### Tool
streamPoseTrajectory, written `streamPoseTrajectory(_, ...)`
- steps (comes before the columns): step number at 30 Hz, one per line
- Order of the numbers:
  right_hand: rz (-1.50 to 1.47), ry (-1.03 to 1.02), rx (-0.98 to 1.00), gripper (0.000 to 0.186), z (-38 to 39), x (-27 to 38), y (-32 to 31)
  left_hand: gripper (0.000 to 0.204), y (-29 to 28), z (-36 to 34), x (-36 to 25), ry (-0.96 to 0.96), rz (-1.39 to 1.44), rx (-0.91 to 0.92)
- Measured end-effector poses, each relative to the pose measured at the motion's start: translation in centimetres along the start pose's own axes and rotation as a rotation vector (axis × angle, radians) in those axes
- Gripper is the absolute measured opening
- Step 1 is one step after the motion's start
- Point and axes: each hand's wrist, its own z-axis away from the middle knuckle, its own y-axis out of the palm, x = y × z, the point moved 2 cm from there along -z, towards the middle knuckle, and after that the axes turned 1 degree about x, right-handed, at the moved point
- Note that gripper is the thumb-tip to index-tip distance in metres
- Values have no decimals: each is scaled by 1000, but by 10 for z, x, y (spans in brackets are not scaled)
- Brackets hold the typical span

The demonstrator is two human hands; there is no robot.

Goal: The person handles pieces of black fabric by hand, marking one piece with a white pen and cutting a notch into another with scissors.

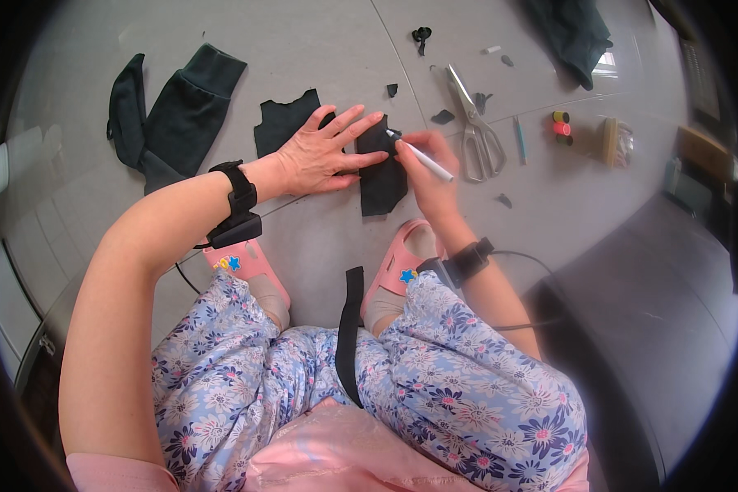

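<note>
My left hand [328, 156] lies flat with its fingers spread, over two pieces of black cloth on the floor. Its fingertips press on the right piece of black cloth [383, 190], while the left piece of black cloth [285, 127] is partly under the hand. In my right hand [430, 172] is a white pen [429, 161], gripped between thumb and fingers. The pen's tip end is at the upper right edge of the right cloth piece; whether it touches the cloth I cannot tell.
Large scissors [477, 135] lie right of my right hand, beside a thin blue stick-like tool [520, 139]. Farther right are thread spools [561, 129] and a small clear packet [618, 143]. Black scraps [443, 117] are scattered around. A dark garment piece [190, 111] lies left, dark cloth [570, 37] far right.
</note>
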Motion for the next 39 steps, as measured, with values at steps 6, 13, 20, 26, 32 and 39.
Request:
streamPoseTrajectory(6,58,41,-27,10,6,-4,-10,51,0,-1,0,2,5,4)
streamPoseTrajectory(13,7,30,-70,11,12,6,-15,56,-2,1,0,6,5,-17)
streamPoseTrajectory(20,9,38,-24,10,9,6,-6,51,0,0,0,2,10,17)
streamPoseTrajectory(26,56,43,-65,10,11,-6,-18,58,0,0,0,7,16,-8)
streamPoseTrajectory(32,-33,4,-159,11,12,8,-20,59,0,1,1,2,18,4)
streamPoseTrajectory(39,522,-404,-196,19,5,8,-70,59,-12,3,0,41,80,-44)
